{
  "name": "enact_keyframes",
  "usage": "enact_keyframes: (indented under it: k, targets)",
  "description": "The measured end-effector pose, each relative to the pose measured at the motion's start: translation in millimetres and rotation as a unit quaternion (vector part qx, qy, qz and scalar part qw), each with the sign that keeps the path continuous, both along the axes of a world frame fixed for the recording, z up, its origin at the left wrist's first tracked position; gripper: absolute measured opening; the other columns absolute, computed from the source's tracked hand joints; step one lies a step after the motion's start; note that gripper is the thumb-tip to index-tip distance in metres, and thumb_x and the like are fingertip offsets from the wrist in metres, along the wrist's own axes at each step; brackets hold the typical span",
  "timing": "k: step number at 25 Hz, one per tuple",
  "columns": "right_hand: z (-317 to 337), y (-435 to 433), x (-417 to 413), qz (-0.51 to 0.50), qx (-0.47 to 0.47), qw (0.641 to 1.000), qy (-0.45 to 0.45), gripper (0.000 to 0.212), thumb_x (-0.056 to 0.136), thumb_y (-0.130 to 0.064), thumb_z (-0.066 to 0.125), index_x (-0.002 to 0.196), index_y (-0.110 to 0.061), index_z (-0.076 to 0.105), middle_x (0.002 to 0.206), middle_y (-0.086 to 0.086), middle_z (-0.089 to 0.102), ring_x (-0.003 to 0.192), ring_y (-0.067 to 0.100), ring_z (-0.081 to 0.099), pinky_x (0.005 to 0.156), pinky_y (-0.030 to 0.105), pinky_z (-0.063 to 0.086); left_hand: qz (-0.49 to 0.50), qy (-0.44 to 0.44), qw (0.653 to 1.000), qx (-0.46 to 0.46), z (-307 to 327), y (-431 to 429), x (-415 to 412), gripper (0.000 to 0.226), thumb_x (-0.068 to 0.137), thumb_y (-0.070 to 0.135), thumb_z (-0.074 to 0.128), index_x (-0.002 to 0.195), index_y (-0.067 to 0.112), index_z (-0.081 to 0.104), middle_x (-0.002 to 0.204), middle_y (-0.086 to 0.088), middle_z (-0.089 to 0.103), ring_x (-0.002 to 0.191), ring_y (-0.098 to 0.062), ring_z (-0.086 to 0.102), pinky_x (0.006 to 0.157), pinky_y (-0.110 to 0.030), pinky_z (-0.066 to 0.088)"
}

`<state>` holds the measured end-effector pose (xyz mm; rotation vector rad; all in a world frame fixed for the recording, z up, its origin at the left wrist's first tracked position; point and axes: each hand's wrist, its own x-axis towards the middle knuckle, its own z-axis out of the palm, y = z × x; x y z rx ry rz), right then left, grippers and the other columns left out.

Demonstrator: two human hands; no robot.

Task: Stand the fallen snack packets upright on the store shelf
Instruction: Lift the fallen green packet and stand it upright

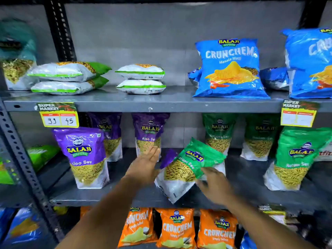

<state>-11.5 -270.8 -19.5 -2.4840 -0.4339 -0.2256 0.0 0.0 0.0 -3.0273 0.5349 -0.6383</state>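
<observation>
Leaning hard to one side on the middle shelf [125,196], the green packet [186,168] sits between your two hands, its top tipped up to the right and its white bottom corner reaching the shelf's front edge. Your right hand [214,185] is at the packet's lower right side, touching it where the green meets the clear window; the hand is blurred, so you cannot tell whether its fingers are closed on the packet or only pressed against it. Your left hand [146,165] is open and flat, fingers stretched toward the back of the shelf, just beside the packet's left edge and apart from it as far as the view shows. A purple packet [167,158] lies partly hidden behind the green one. To the left a purple packet of the same kind [84,157] stands upright near the front edge, and to the right another green packet [291,159] stands upright. On the upper shelf [143,102] two stacks of white packets [141,79] lie flat.
</observation>
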Motion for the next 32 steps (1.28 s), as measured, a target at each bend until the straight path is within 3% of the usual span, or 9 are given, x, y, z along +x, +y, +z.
enact_keyframes:
  k: [4,6,11,12,14,20,22,26,32]
  targets:
    - [-60,38,11,-0.071,0.179,0.97,0.15,0.028,0.077,-0.046,0.058,0.088,-0.02,0.06,0.086,-0.001,0.064,0.086,0.022,0.062,0.077,0.042,0.048,-0.008,0.172,0.96,-0.219,-42,-4,34,0.058,0.089,0.037,0.042,0.14,0.008,0.04,0.149,-0.016,0.042,0.139,-0.027,0.037,0.113,-0.038,0.03]
    - [-90,51,23,-0.108,0.297,0.921,0.226,0.046,0.073,-0.052,0.059,0.082,-0.007,0.061,0.071,0.003,0.06,0.071,0.02,0.057,0.067,0.043,0.046,0.012,0.237,0.906,-0.351,-63,-10,51,0.049,0.086,0.051,0.038,0.103,0.014,0.064,0.114,-0.021,0.067,0.104,-0.025,0.062,0.091,-0.041,0.046]
    - [-97,76,27,-0.18,0.521,0.785,0.284,0.053,0.079,-0.042,0.066,0.092,0.008,0.054,0.091,0.046,0.047,0.095,0.018,0.036,0.079,0.053,0.048,0.014,0.287,0.772,-0.568,-78,-17,66,0.031,0.094,0.015,0.05,0.064,0.019,0.056,0.043,0.013,0.059,0.044,0.006,0.049,0.054,-0.023,0.043]
    - [-98,77,26,-0.193,0.537,0.771,0.283,0.041,0.085,-0.033,0.062,0.089,0.007,0.056,0.101,0.048,0.047,0.114,0.036,0.024,0.082,0.055,0.047,0.018,0.29,0.749,-0.596,-77,-17,65,0.033,0.092,0.004,0.052,0.065,0.02,0.059,0.041,0.015,0.06,0.042,0.008,0.05,0.051,-0.019,0.044]
    - [-100,77,23,-0.184,0.545,0.776,0.26,0.023,0.085,-0.026,0.058,0.08,-0.005,0.065,0.101,0.042,0.056,0.085,0.037,0.062,0.079,0.049,0.047,0.019,0.313,0.691,-0.652,-70,-15,59,0.034,0.085,-0.008,0.059,0.066,0.019,0.068,0.048,0.012,0.064,0.049,0.004,0.054,0.055,-0.018,0.045]
    - [-89,9,2,-0.187,0.545,0.802,0.159,0.02,0.082,-0.009,0.064,0.078,-0.023,0.077,0.073,0.001,0.075,0.075,0.016,0.063,0.078,0.035,0.045,-0.045,0.386,0.577,-0.718,-47,-64,0,0.031,0.046,-0.016,0.074,0.068,0.006,0.077,0.066,-0.006,0.075,0.059,-0.009,0.065,0.054,-0.019,0.055]
    - [-77,-37,-3,-0.163,0.543,0.813,0.132,0.014,0.08,-0.028,0.069,0.09,-0.021,0.075,0.081,0.007,0.07,0.081,0.017,0.057,0.08,0.036,0.041,-0.076,0.398,0.581,-0.706,-42,-109,-9,0.031,0.036,-0.011,0.075,0.065,-0.002,0.07,0.057,-0.007,0.069,0.049,-0.009,0.061,0.046,-0.018,0.049]
    - [-46,-121,8,-0.114,0.538,0.829,0.104,0.076,0.049,-0.061,0.078,0.105,-0.011,0.069,0.107,0.021,0.071,0.094,0.028,0.064,0.091,0.045,0.045,-0.062,0.32,0.63,-0.705,-42,-198,3,0.035,0.043,-0.004,0.067,0.077,0.0,0.061,0.066,-0.016,0.061,0.053,-0.013,0.056,0.051,-0.021,0.047]
    - [-33,-184,77,-0.103,0.547,0.827,0.079,0.028,0.093,-0.005,0.046,0.111,-0.011,0.067,0.112,0.01,0.071,0.094,0.017,0.066,0.087,0.033,0.054,-0.036,0.213,0.695,-0.685,-60,-287,45,0.039,0.056,0.005,0.07,0.09,0.022,0.062,0.084,-0.002,0.075,0.082,-0.026,0.07,0.076,-0.037,0.056]
